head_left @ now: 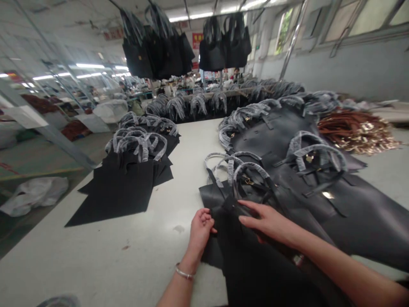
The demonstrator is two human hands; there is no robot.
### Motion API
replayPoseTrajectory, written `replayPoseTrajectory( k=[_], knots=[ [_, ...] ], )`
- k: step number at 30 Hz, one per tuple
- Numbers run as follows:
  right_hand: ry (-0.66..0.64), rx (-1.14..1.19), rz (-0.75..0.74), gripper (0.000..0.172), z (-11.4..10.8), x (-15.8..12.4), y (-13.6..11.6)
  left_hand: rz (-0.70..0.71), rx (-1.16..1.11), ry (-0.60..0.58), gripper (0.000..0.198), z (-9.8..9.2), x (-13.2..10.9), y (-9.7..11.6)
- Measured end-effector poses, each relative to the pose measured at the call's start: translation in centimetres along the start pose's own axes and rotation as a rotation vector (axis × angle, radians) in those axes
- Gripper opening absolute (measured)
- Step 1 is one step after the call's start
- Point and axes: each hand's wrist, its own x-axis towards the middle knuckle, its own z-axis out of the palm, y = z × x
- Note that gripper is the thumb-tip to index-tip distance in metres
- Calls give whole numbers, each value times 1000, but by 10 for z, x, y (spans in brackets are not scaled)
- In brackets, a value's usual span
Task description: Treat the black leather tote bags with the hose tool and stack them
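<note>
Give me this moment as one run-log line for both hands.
left hand: at edge of black leather tote bag | right hand: resting on same bag

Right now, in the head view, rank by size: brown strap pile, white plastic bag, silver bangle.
Largest, unranked because they look alike: the brown strap pile and the white plastic bag. Smallest: the silver bangle.

White worktable (105, 256). On it, left side: stacked black leather panels (124, 192), with plastic-wrapped handles (137, 145). Far right corner: heap of brown straps (351, 130) with gold-coloured metal fittings (367, 132). Overhead: hanging black tote bags (153, 53). Floor, beyond left edge: white plastic bag (33, 196).
</note>
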Motion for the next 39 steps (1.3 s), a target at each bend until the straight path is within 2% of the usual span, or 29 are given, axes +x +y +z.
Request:
replayPoseTrajectory(
  k=[3, 5, 7, 9, 11, 13, 14, 16, 19, 21, 25, 30, 32, 35, 39],
  knots=[
    [27, -119, 78, 81, -24, -45, 24, 180, 293, 142, 29, 2, 4, 10],
    [122, -187, 68, 81, -36, -72, 48, 318, 484, 171, 24, 14, 6, 23],
    [230, -232, 31, 76, -44, -91, 73, 402, 605, 71, 17, 37, 8, 37],
    [296, -252, 30, 72, -48, -103, 95, 435, 716, -116, 14, 68, 13, 46],
    [340, -259, 25, 69, -49, -110, 110, 430, 865, -295, 12, 100, 20, 49],
    [371, -258, 0, 68, -49, -115, 120, 403, 1004, -368, 11, 125, 28, 46],
    [381, -257, -10, 69, -48, -116, 123, 389, 1058, -352, 11, 134, 32, 44],
    [385, -255, -20, 72, -46, -118, 128, 365, 1136, -246, 13, 142, 40, 39],
    [377, -244, -20, 78, -43, -117, 133, 312, 1238, -87, 22, 140, 53, 36],
    [374, -235, -15, 79, -42, -115, 137, 279, 1284, -44, 23, 138, 59, 37],
    [371, -228, -8, 78, -40, -111, 141, 307, 1298, -60, 14, 148, 59, 36],
    [407, -250, -25, 75, -36, -107, 143, 366, 1191, -243, 14, 184, 48, 23],
    [453, -261, -42, 72, -33, -107, 144, 354, 1140, -271, 9, 194, 45, 19],
    [493, -255, -58, 69, -32, -107, 144, 323, 1030, -232, 13, 201, 46, 21],
    [490, -265, -69, 69, -33, -108, 144, 238, 775, -157, 16, 199, 43, 35]
  ],
)
